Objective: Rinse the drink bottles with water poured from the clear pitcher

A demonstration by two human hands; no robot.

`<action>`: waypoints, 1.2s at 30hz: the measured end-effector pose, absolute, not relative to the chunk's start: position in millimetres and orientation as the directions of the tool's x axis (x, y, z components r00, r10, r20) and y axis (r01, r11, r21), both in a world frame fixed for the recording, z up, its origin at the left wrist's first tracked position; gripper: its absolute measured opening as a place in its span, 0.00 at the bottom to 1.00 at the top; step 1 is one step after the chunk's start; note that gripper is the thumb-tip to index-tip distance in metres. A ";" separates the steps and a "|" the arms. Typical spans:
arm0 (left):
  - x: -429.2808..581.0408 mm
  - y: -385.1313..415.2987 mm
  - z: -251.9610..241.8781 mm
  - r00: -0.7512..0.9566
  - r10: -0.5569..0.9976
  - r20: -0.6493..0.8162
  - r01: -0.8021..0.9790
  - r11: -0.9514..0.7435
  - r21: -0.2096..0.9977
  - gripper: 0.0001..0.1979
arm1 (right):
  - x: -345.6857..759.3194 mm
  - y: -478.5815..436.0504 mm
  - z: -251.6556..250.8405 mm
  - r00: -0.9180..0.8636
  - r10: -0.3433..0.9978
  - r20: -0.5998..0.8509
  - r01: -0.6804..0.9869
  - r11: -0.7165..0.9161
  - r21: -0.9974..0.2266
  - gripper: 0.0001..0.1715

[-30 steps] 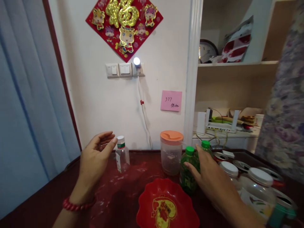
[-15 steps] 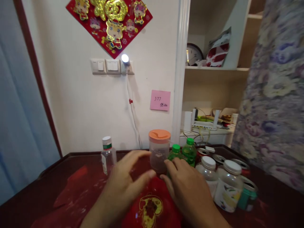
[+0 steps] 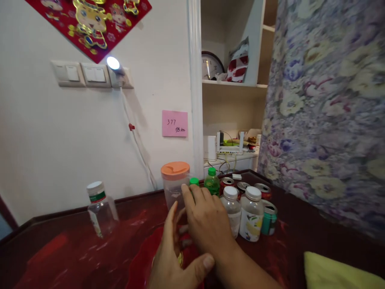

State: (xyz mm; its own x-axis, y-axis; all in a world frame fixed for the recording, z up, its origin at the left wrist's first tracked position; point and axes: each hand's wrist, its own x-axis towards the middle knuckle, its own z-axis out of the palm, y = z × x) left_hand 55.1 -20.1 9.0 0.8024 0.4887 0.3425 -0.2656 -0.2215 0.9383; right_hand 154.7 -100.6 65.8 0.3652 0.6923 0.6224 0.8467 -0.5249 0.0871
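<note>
My left hand (image 3: 171, 257) is low in the middle with its thumb spread from its fingers, over a red tray (image 3: 136, 261) with a gold design. Nothing shows in its grasp. My right hand (image 3: 207, 220) reaches in from the right, back up and fingers stretched forward, and partly overlaps the left hand's fingers. Behind its fingertips stands a green-capped bottle (image 3: 194, 181), mostly covered by the hand; I see no grip on it. A clear pitcher with an orange lid (image 3: 176, 168) stands just beyond, at the left of those fingertips.
At the right are a second green-capped bottle (image 3: 212, 182), two white-lidded jars (image 3: 251, 218), a teal can (image 3: 269, 218) and several other cans. An empty clear bottle (image 3: 100, 214) stands at the left. A yellow cloth (image 3: 337, 273) lies at the lower right.
The view has turned to the right, bringing the yellow cloth into sight. My hands have come closer together and now overlap, the left one nearer to me.
</note>
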 end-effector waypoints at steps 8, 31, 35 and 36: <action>57.2 -47.3 -2.1 0.908 0.406 0.106 -0.206 0.210 0.956 0.62 | 149.3 -98.4 63.0 0.344 0.727 0.594 0.870 -0.484 0.089 0.25; 53.3 -49.7 -12.7 0.860 0.493 0.131 -0.254 0.192 0.948 0.53 | 145.8 -96.6 54.3 0.266 0.721 0.639 0.912 -0.404 0.076 0.19; 54.2 -48.5 -20.4 0.841 0.528 0.122 -0.274 0.220 0.936 0.56 | 147.5 -96.7 51.8 0.239 0.706 0.667 0.918 -0.388 0.081 0.20; 54.9 -47.0 -23.6 0.847 0.518 0.118 -0.269 0.227 0.936 0.57 | 147.9 -96.7 50.9 0.229 0.702 0.675 0.920 -0.382 0.085 0.20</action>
